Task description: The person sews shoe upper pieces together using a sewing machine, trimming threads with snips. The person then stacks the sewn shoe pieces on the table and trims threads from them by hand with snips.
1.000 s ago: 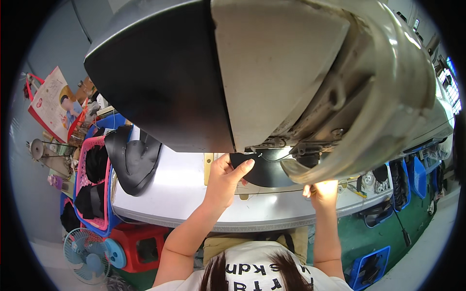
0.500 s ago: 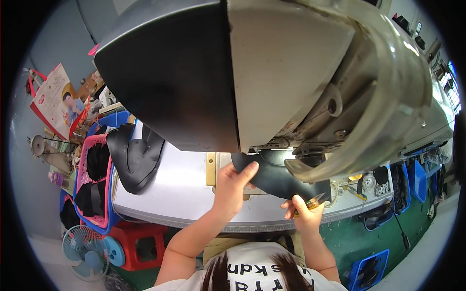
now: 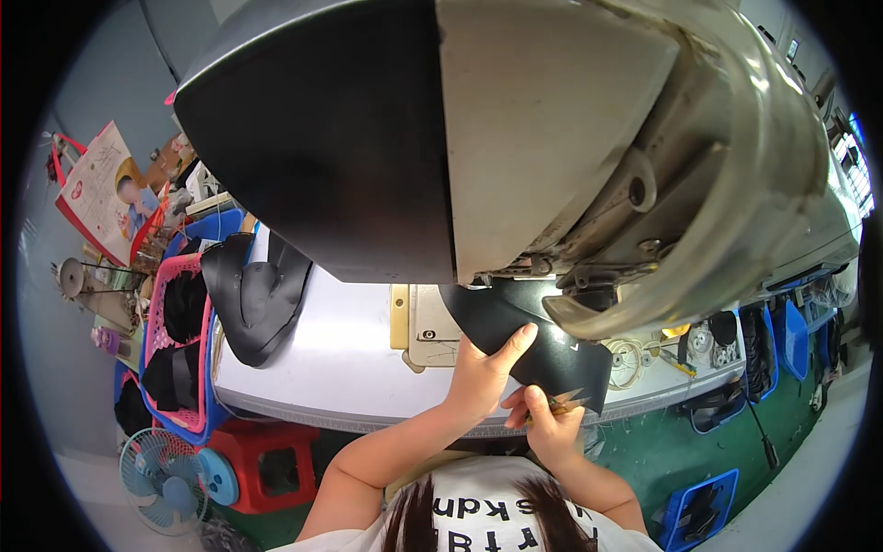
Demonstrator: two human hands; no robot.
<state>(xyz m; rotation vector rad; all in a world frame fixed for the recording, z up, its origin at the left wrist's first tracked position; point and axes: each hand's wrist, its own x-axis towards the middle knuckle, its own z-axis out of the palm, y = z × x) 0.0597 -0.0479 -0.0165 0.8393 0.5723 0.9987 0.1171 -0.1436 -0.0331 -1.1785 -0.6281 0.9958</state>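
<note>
A black leather-like piece point(image 3: 562, 366) lies under the head of a sewing machine point(image 3: 552, 138), its near part hanging over the table's front edge. My left hand point(image 3: 483, 375) grips its left side, thumb on top and fingers hidden beneath. Close by at the near edge, my right hand point(image 3: 550, 434) is closed around a pair of thread snips point(image 3: 566, 402) with a yellowish handle. The pointed blades lie over the black piece's near edge. Whether my right fingers also touch the piece I cannot tell. The machine head hides the needle and the piece's far side.
More black pieces point(image 3: 258, 299) rest on the white table point(image 3: 354, 359) at left. Beside them stands a pink basket point(image 3: 204, 386) with black parts. A red stool point(image 3: 267, 467) and blue fan point(image 3: 175, 488) are lower left. Bobbin-like reels point(image 3: 627, 364) lie right of the work.
The black piece has turned, and its right end has swung nearer me. My left hand has moved right and toward me; my right hand, with the thread snips, has moved left and nearer me.
</note>
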